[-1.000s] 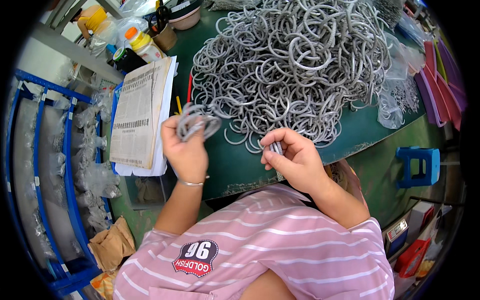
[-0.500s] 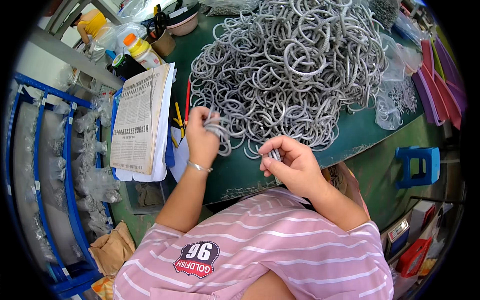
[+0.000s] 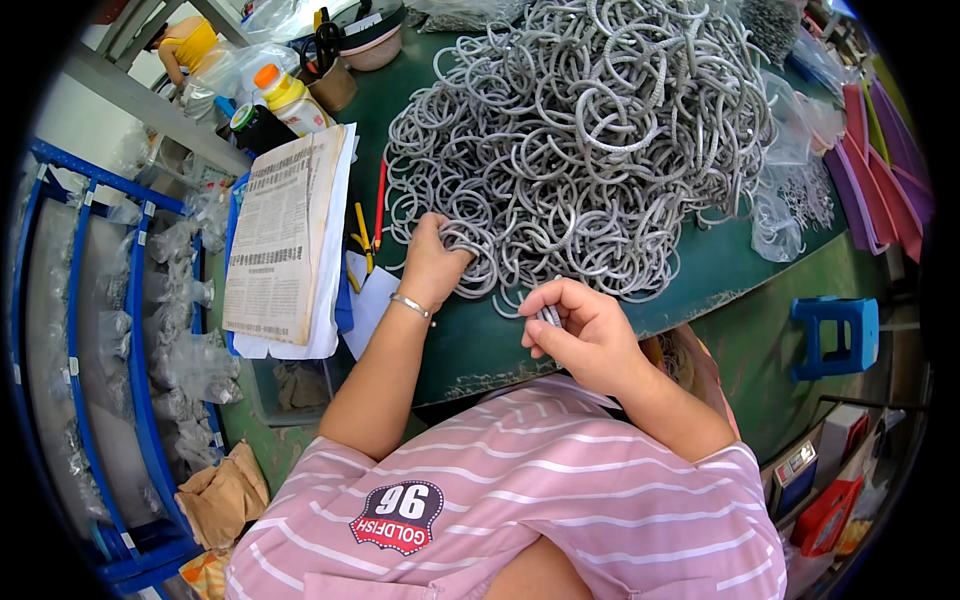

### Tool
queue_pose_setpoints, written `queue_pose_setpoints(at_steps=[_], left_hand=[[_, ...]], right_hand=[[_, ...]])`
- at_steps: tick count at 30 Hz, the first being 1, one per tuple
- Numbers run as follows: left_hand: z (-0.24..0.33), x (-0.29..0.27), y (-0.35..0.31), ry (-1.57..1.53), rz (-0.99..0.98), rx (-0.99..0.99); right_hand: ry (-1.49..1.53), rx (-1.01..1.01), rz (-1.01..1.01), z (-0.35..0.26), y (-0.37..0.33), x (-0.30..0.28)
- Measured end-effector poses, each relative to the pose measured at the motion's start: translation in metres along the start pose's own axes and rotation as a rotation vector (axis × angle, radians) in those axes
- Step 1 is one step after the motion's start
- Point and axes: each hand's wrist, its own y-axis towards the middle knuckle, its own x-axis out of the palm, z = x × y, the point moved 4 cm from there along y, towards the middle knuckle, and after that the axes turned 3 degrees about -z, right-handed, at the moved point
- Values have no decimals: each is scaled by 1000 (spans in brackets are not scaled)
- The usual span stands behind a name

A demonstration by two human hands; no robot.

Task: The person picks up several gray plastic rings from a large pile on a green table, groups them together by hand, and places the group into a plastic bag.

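The fingers of the left hand (image 3: 435,270) were bent down onto the near left edge of a heap of grey rings (image 3: 600,150), their tips among the loops; whether they gripped any of these or had let go, one could not tell. The fingers of the right hand (image 3: 592,338) were curled shut around a small bunch of grey pieces (image 3: 549,316), with only its ends showing past the thumb. The heap lay ahead of both sets of fingers, spreading away from them over the dark green worktop (image 3: 470,350), and many of its rings were open curves with a ribbed surface. Just left of the left fingers lay a red stick (image 3: 380,205) and a yellow-handled tool (image 3: 361,238), with a white sheet (image 3: 374,305) nearer the wrist, which wore a silver bracelet (image 3: 408,303). Farther left of those fingers was a folded newspaper (image 3: 275,230) on a stack of papers, and beyond it stood an orange-capped bottle (image 3: 292,105). Well to the right of the right fingers, a clear plastic bag (image 3: 776,228) rested by the heap, and a blue stool (image 3: 850,335) stood on the floor.
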Motion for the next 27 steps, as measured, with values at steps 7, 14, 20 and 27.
queue_pose_setpoints(at_steps=[7, 14, 20, 27], left_hand=[[25, -14, -9, -78, -60, 42], [67, -22, -44, -140, 217, 587], [74, -12, -57, -349, 301, 692], [45, -15, -9, -404, -44, 37]], right_hand=[[5, 2, 27, 3, -3, -3], [12, 21, 70, 1, -6, -8], [-16, 42, 136, -1, -21, -29], [-133, 9, 20, -2, -20, -35]])
